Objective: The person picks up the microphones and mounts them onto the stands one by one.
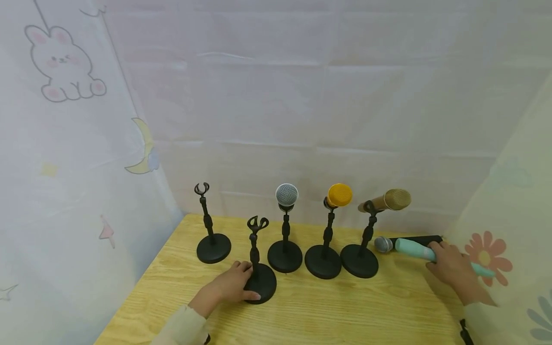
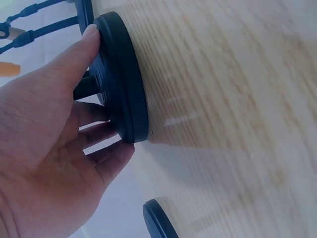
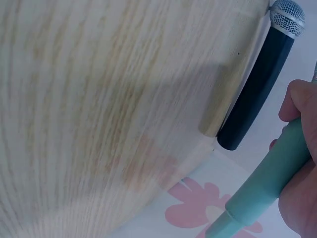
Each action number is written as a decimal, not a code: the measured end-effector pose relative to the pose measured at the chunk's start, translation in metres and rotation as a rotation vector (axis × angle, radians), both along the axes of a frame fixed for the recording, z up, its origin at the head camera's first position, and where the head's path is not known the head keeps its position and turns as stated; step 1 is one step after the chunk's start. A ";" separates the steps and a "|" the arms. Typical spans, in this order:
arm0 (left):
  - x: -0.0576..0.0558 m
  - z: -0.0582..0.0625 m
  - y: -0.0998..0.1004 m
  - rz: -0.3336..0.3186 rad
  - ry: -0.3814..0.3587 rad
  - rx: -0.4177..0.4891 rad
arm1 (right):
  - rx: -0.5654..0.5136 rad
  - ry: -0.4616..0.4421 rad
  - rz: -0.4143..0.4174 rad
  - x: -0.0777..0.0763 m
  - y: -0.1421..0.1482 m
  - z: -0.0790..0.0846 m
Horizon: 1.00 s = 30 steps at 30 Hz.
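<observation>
In the head view my left hand (image 1: 232, 283) grips the round base of a black microphone stand (image 1: 265, 283) whose clip on top holds nothing. The left wrist view shows the thumb over one side of that base (image 2: 124, 84) and the fingertips at its opposite edge. On the right, my right hand (image 1: 450, 266) holds a mint-green microphone (image 1: 411, 247) by its body, fingers wrapped round it. Behind this one lies a black microphone (image 3: 257, 89) with a silver mesh head, flat at the table's back right edge.
Three stands at the back carry a silver-headed microphone (image 1: 286, 195), a yellow one (image 1: 339, 195) and a gold one (image 1: 394, 199). Another stand (image 1: 213, 249) with a bare clip is at the back left. Patterned curtains (image 1: 258, 105) border the wooden table (image 1: 327, 311).
</observation>
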<state>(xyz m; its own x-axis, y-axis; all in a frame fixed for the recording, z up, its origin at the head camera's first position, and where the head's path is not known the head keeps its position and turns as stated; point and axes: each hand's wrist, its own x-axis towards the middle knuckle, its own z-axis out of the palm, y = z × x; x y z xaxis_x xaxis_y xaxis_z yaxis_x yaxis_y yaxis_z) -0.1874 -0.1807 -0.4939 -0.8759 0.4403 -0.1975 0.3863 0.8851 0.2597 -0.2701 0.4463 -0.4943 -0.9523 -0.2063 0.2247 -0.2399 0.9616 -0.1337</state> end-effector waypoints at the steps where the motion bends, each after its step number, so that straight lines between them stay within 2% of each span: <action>1: 0.001 0.001 0.001 -0.007 0.002 0.001 | -0.009 0.004 0.008 0.001 0.000 0.001; 8: 0.005 0.003 0.005 -0.028 0.001 0.007 | -0.060 0.053 0.063 0.008 -0.006 0.004; 12: 0.008 0.005 0.009 -0.036 0.003 0.006 | -0.083 0.025 0.065 0.012 -0.011 0.009; 18: 0.014 0.005 0.016 -0.044 0.011 -0.007 | -0.112 0.005 0.048 0.027 -0.024 0.018; 25: 0.020 0.006 0.024 -0.056 0.034 -0.022 | -0.137 0.118 0.060 0.040 -0.041 0.022; 30: 0.021 0.003 0.028 -0.073 0.031 -0.019 | -0.175 0.265 0.131 0.046 -0.051 0.020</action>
<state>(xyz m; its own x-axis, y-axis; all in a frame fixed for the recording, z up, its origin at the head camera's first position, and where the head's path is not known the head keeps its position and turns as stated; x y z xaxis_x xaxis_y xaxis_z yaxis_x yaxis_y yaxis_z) -0.1662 -0.1529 -0.4913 -0.8474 0.4996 -0.1797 0.4577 0.8590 0.2296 -0.2238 0.3951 -0.4740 -0.8240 -0.2592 0.5038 -0.4079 0.8885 -0.2101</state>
